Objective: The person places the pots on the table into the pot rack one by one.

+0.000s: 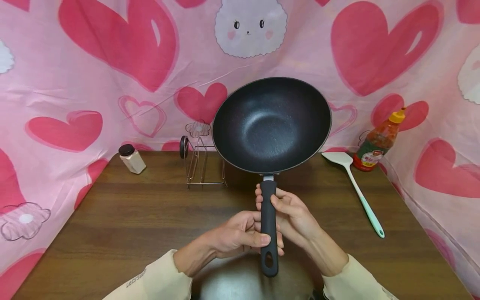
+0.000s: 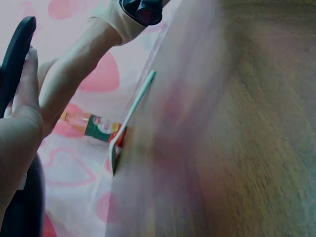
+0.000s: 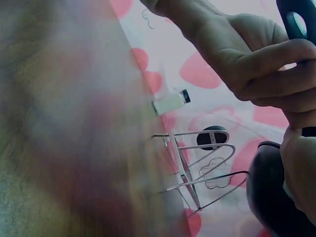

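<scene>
A black wok (image 1: 271,125) is held up above the table in the head view, its dark inside facing me and its handle (image 1: 268,216) pointing down toward me. My left hand (image 1: 240,235) grips the lower handle, thumb across the front and fingers behind. Higher up, just below the pan, my right hand (image 1: 294,212) wraps the handle from the right, with fingertips showing on its left side. In the right wrist view the left fingers (image 3: 281,71) curl round the handle near its hanging hole. The wok's outer side (image 3: 271,192) shows there too.
Behind the wok stands a wire rack (image 1: 204,166) with a black round knob. A small jar (image 1: 132,159) with a black lid is at the back left. To the right lie a white and mint spatula (image 1: 356,183) and a red sauce bottle (image 1: 378,141). Heart-printed cloth (image 1: 202,104) borders the wooden table (image 1: 131,216).
</scene>
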A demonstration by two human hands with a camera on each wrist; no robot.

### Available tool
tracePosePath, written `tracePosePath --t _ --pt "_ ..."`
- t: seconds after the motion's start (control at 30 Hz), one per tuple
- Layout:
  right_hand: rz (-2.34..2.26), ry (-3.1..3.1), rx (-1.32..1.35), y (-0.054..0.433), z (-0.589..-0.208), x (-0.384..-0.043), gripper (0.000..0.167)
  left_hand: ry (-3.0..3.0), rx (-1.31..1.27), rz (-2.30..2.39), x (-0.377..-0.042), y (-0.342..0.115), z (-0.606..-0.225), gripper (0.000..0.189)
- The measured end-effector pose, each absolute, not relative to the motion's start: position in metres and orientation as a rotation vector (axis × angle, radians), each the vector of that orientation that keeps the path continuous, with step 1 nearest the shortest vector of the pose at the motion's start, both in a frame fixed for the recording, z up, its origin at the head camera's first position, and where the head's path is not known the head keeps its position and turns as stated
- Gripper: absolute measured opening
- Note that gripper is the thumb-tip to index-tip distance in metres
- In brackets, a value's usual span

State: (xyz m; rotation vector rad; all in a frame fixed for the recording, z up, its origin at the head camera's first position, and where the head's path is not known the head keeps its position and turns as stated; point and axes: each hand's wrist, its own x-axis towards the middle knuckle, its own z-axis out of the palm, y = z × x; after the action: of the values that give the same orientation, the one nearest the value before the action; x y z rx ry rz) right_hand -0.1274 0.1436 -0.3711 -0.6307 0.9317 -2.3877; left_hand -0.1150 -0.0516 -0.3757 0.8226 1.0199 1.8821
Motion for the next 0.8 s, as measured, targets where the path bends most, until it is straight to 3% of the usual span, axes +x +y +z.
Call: tracePosePath --t 0.2,0.53,0.8 --pt "-2.395 0.982 -0.614 0.136 -0.366 -0.13 0.03 1.015 0.855 1.888 -0.119 -0.057 -0.378 0.054" --pt "-2.379 1.246 -0.611 0.123 -0.351 -0.135 0.032 0.933 0.873 1.943 -0.124 -0.065 -0.372 0.039" --pt "-2.366 1.521 -0.571 0.109 -0.34 -0.14 0.037 1.088 0.485 2.12 -0.106 -0.067 -0.347 0.029"
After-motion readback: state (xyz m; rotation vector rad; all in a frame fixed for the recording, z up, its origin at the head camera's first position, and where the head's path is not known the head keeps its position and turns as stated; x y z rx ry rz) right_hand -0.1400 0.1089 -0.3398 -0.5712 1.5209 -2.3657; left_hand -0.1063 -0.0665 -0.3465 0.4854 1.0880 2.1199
